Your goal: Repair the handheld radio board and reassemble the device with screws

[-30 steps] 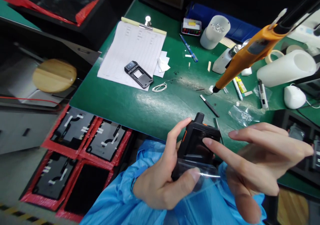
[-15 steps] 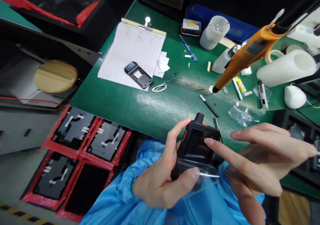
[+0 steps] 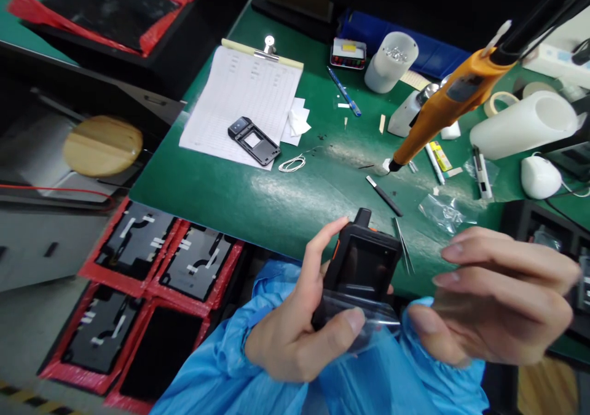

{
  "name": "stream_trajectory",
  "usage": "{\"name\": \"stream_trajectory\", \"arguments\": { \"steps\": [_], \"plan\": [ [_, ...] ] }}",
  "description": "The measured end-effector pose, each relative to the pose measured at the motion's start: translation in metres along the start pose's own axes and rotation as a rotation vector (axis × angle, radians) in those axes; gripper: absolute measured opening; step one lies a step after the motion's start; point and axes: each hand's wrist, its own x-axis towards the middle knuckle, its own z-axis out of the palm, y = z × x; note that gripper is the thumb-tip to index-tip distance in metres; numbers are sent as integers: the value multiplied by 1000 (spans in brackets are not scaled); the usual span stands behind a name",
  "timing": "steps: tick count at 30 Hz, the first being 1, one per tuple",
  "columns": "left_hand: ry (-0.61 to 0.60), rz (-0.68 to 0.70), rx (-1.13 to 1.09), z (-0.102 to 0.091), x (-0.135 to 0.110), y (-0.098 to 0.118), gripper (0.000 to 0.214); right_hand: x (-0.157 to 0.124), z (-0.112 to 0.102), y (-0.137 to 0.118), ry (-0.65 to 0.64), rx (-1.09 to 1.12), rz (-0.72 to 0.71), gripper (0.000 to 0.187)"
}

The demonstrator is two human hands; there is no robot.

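My left hand (image 3: 299, 329) grips a black handheld device (image 3: 364, 264) with orange side buttons and a short antenna stub, held upright over my lap at the table's near edge. Its thumb presses a clear plastic film (image 3: 375, 324) against the device's lower part. My right hand (image 3: 493, 298) hovers just right of the device with fingers stretched out and apart, its thumb close to the film's edge; I cannot tell whether it touches the film. Blue sleeves cover both wrists.
The green table (image 3: 276, 193) carries a clipboard (image 3: 244, 98) with a black device shell (image 3: 253, 140), a wire loop, a hanging orange electric screwdriver (image 3: 442, 107), tweezers (image 3: 403, 249), white cups and a pen. Red trays of black parts (image 3: 152, 280) lie low at left.
My right index finger, which pointed at the device's screen, has pulled back to the right. The device stays in my left hand.
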Motion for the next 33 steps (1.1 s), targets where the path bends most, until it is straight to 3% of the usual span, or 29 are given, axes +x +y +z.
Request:
{"name": "stream_trajectory", "arguments": {
  "steps": [2,4,7,11,19,24,27,33],
  "plan": [
    [6,-8,14,0,1,1,92,1,9,-4,98,87,-46,27],
    [20,-18,26,0,1,0,92,0,17,-9,102,144,-16,38],
    [45,-31,-5,0,1,-4,98,-5,20,-14,-7,216,65,56],
    [62,-6,-102,0,-1,-13,105,-14,12,-14,-84,349,190,65],
    [159,-69,-38,-1,-3,-9,109,-12,12,-19,-341,379,205,88],
    [175,-120,-11,-2,-3,-9,103,-7,17,-26,-342,381,328,77],
    [151,-60,-26,-3,-3,-10,94,-5,19,-28,-295,393,412,57],
    [175,-150,-14,1,-3,-7,88,-2,28,-31,-140,373,497,26]
  ]
}}
